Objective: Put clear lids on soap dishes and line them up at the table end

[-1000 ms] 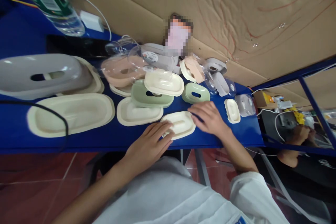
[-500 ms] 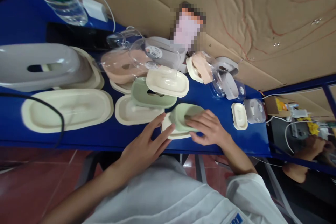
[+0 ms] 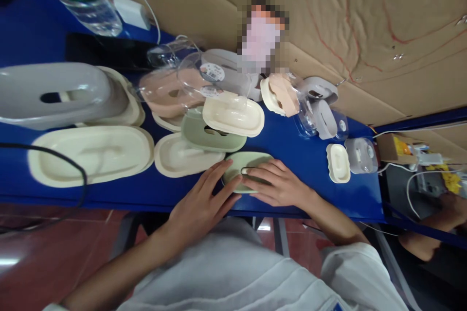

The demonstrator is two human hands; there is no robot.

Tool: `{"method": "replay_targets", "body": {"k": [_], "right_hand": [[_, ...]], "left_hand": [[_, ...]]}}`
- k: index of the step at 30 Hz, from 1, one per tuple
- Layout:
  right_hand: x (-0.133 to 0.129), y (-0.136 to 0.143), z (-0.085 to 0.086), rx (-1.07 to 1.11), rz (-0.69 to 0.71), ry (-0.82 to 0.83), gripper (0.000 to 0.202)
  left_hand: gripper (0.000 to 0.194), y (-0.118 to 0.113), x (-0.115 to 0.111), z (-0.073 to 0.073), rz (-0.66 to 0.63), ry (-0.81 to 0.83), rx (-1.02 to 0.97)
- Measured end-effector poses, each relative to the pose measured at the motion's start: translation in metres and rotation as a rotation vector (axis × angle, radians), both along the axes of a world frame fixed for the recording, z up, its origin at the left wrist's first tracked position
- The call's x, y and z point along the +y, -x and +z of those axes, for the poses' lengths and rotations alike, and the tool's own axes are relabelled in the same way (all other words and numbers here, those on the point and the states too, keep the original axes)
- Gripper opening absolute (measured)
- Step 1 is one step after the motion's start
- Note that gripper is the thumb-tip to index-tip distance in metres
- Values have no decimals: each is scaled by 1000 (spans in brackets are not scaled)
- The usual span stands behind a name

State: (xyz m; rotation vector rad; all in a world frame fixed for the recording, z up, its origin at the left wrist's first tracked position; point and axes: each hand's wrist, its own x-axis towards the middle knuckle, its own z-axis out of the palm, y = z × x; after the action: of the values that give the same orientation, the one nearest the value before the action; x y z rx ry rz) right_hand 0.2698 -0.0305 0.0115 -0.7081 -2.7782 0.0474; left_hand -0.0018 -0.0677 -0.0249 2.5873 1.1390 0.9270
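A light green tissue-box cover [image 3: 239, 158] lies at the near table edge, its oval slot facing up beside my fingers. The cream base seen under it earlier is hidden now. My left hand [image 3: 204, 189] has its fingers spread, with the tips at the cover's left end. Across the cover's right part rests my right hand [image 3: 279, 185], fingers stretched out flat near the slot. Behind them, a second green cover [image 3: 197, 133] leans over a cream base [image 3: 171, 158], and another cream base [image 3: 233, 115] lies on top of that cover.
To the left are a large grey cover [image 3: 65, 82] and a long cream base [image 3: 91, 150]. Pink covers [image 3: 164, 92] and clear plastic shells stand behind. A small cream tray [image 3: 338, 163] lies right. A black cable [image 3: 62, 153] crosses the left side; another person's arm [image 3: 423, 240] shows far right.
The green cover, earlier raised and tilted over a visible cream base, has come down over it with its slot showing. My right hand has shifted slightly left and flattened; my left hand stayed nearly still.
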Motion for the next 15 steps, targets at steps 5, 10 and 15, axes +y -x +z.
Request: {"method": "replay_targets", "body": {"k": [5,10,15], "right_hand": [[2,-2,-1,59,14,59,41],[-1,-5,0,144,18,87,38],[0,-7,-4,228,-8,50,31]], "left_hand": [[38,6,-7,-2,82,-63,-129],[40,28,-12,-2,379,-162,-140],[34,49,-7,-3,460,-146,-53]]}}
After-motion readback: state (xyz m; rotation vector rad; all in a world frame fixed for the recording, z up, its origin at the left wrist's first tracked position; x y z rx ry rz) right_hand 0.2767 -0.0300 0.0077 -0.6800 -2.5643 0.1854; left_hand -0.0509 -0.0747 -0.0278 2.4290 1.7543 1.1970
